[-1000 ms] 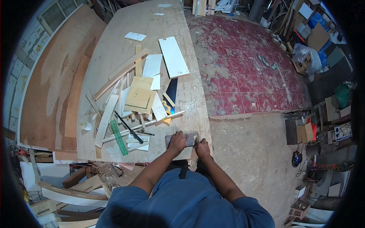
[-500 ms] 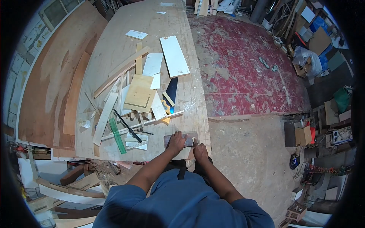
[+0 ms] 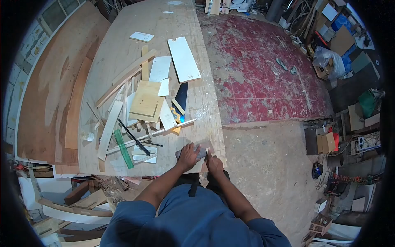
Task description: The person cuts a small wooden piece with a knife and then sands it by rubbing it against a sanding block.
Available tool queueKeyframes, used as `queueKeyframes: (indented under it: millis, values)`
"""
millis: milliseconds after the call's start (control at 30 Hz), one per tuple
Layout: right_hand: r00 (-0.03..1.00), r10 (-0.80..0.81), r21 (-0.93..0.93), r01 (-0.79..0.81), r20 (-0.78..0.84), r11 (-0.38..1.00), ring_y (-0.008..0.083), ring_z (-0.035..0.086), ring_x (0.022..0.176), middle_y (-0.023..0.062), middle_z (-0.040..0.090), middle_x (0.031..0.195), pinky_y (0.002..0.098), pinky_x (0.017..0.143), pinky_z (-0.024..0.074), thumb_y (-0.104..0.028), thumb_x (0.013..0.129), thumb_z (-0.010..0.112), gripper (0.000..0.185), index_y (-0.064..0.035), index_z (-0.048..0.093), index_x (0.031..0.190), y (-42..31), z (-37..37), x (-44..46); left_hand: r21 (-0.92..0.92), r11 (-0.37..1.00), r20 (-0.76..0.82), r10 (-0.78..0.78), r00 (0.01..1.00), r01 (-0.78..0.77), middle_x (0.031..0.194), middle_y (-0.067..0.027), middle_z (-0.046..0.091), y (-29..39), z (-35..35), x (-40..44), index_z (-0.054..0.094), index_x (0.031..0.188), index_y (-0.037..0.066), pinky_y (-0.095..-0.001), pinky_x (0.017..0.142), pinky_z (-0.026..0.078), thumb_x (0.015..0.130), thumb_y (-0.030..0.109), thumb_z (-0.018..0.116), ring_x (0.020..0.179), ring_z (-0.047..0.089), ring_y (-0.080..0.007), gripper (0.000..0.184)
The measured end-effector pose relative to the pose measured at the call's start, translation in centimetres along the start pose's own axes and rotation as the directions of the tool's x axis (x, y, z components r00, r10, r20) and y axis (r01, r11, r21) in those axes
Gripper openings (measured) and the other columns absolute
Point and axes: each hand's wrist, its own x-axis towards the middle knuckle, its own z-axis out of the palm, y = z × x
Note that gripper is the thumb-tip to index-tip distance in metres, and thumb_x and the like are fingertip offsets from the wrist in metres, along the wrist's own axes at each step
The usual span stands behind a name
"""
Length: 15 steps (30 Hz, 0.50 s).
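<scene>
My left hand lies over a flat grey-brown block near the bench's front right corner, its fingers bent across the block. Just right of it, my right hand is closed, with thumb and forefinger pinched close to the block's right end. Whatever is between those fingers is too small to make out. Beneath the block, a thin brownish piece partly shows; the hands hide the rest.
A heap of wood offcuts covers the bench, with a yellow-handled saw, a green strip, a black rod-like tool and a white board. Large brown sheets lean at left. Cluttered shelves line the right side.
The block under my left hand has turned and tilted slightly, and looks greyer. Both hands stay close together at the bench edge. The whole view has shifted a little.
</scene>
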Motion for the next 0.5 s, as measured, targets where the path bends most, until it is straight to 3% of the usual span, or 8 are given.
queueKeyframes:
  millis: [67,200,267,433,500]
  values:
    - [0.999,-0.029,0.025,0.03,-0.031,0.999,0.0382,0.066,0.085,0.0242,0.064,0.097,0.0463,0.071,0.0535,-0.034,0.095,0.042,0.053,-0.0164,0.033,0.144,0.2,-0.9,2.0,-0.033,0.991,-0.004,-0.132,0.991,0.132,0.122,-0.0226,0.043,0.4,-0.6,1.5,0.041,0.14,0.011,-0.0451,0.091,0.038,0.075,0.036,0.07,0.111,0.042,-0.0365,0.076]
    - [0.995,0.078,0.034,-0.08,0.058,0.996,0.035,0.065,0.096,0.0245,0.061,0.11,0.0441,0.079,0.0523,-0.03,0.095,0.042,0.056,-0.0209,0.026,0.148,-0.8,-2.1,4.5,-0.007,0.99,0.008,-0.139,0.99,0.139,0.123,-0.0218,0.043,-0.1,-1.9,3.7,0.041,0.14,0.01,-0.044,0.091,0.038,0.075,0.037,0.07,0.111,0.042,-0.0362,0.075]
    - [0.997,0.065,-0.028,-0.064,0.036,0.998,0.0346,0.064,0.096,0.0234,0.06,0.111,0.044,0.079,0.0526,-0.028,0.095,0.043,0.056,-0.0217,0.026,0.148,-0.8,-3.3,4.9,0.006,0.993,0.1,-0.119,0.988,0.119,0.127,-0.0205,0.043,-0.4,-2.4,4.0,0.042,0.139,0.011,-0.0438,0.091,0.039,0.077,0.037,0.07,0.115,0.042,-0.0342,0.074]
    - [0.994,0.047,-0.207,-0.067,-0.099,0.976,0.0331,0.063,0.097,0.0183,0.059,0.107,0.0435,0.078,0.0534,-0.024,0.092,0.046,0.057,-0.0258,0.029,0.147,-1.2,-5.0,5.4,0.073,0.991,0.084,-0.114,0.99,0.108,0.126,-0.0228,0.042,-1.1,-0.7,4.2,0.038,0.142,0.012,-0.045,0.089,0.039,0.073,0.042,0.071,0.113,0.042,-0.0361,0.082]
    - [0.991,-0.008,-0.208,-0.02,-0.132,0.978,0.0351,0.066,0.089,0.0219,0.062,0.103,0.0446,0.075,0.0539,-0.022,0.091,0.049,0.064,-0.0272,0.023,0.149,-0.1,-4.0,5.8,0.085,0.992,0.081,-0.105,0.991,0.098,0.128,-0.0237,0.041,-1.1,-0.7,4.4,0.037,0.142,0.012,-0.0454,0.089,0.039,0.073,0.042,0.071,0.113,0.042,-0.0364,0.083]
